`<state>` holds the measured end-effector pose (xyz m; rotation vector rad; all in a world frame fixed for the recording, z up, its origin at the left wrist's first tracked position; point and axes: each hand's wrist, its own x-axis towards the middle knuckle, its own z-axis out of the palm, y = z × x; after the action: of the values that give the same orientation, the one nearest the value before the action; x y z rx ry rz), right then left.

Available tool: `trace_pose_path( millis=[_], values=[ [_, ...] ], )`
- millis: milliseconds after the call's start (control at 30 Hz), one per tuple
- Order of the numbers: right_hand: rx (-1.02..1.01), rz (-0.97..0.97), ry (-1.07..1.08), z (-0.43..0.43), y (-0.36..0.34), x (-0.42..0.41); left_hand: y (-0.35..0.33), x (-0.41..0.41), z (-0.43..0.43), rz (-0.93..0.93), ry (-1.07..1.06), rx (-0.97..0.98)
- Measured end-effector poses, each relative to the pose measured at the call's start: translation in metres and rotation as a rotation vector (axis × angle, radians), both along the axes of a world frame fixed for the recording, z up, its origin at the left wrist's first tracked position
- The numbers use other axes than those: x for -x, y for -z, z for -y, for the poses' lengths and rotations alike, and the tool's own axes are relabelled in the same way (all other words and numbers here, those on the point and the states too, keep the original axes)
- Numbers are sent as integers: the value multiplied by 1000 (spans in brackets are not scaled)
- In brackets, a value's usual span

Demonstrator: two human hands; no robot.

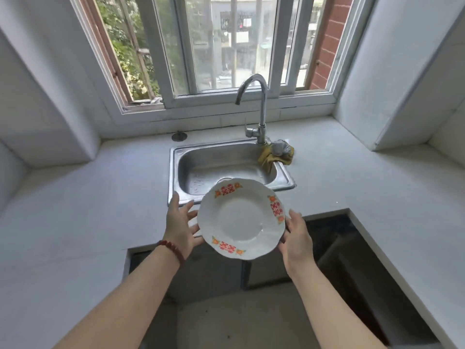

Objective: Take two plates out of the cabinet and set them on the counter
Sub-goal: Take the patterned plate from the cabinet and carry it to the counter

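A white plate (241,219) with a scalloped rim and red-and-orange designs hangs tilted in the air over the counter's front edge, just in front of the sink (176,172). My right hand (297,240) grips its right rim, thumb on top and fingers underneath. My left hand (180,221), with a red bead bracelet on the wrist, has straight spread fingers reaching under the plate's left rim. Only one plate is in sight. The white counter (88,210) runs left and right of the sink. Grey cabinet fronts (214,270) stand below it.
A curved steel tap (260,109) rises behind the sink, with a yellow cloth and a steel scrubber (276,154) at its base. A sink plug (179,136) lies on the back counter. A dark opening (352,260) gapes under the right counter. The window (226,46) is behind.
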<state>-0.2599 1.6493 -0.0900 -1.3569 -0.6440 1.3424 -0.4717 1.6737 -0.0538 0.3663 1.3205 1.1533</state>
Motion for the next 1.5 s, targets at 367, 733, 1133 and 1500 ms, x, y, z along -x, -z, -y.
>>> trace_pose_path(
  millis=[367, 733, 1133, 1500],
  values=[
    [23, -44, -244, -90, -2, 134, -6, 127, -5, -42, -344, -2],
    [111, -56, -782, -139, -4, 263, 3, 203, 52, 23, -786, -13],
    [150, -19, -1328, -62, 7, 372, 8, 220, 185, 115, -1278, 19],
    [188, -76, -1502, 65, 9, 469, 6, 267, 322, 120, -1470, -29]
  ],
)
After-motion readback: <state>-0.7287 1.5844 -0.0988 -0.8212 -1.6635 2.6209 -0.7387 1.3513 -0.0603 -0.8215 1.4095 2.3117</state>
